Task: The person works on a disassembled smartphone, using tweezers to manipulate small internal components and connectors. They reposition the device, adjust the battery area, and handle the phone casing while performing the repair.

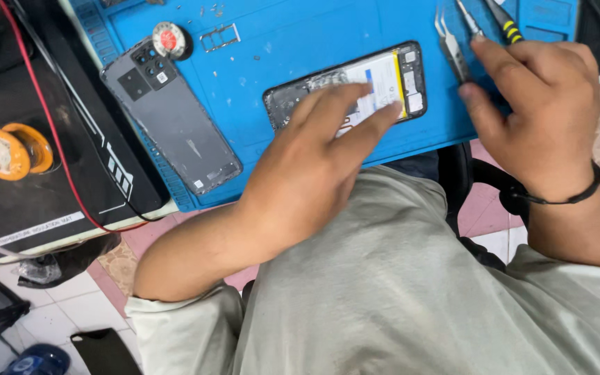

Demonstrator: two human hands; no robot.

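On the blue work mat (279, 42) lies an opened phone (383, 80), its back removed and the battery showing. The left hand (314, 167) rests on it with fingers spread flat, gripping nothing. Just right of the phone, the right hand (543, 104) hovers half-curled, its thumb and forefinger touching the metal tweezers (451, 45); whether it grips them, I cannot tell. Well to the left lies the grey back cover (171, 118), with a small round spool (168, 39) beside its top and an orange reel (10, 151) on the black mat (71, 187).
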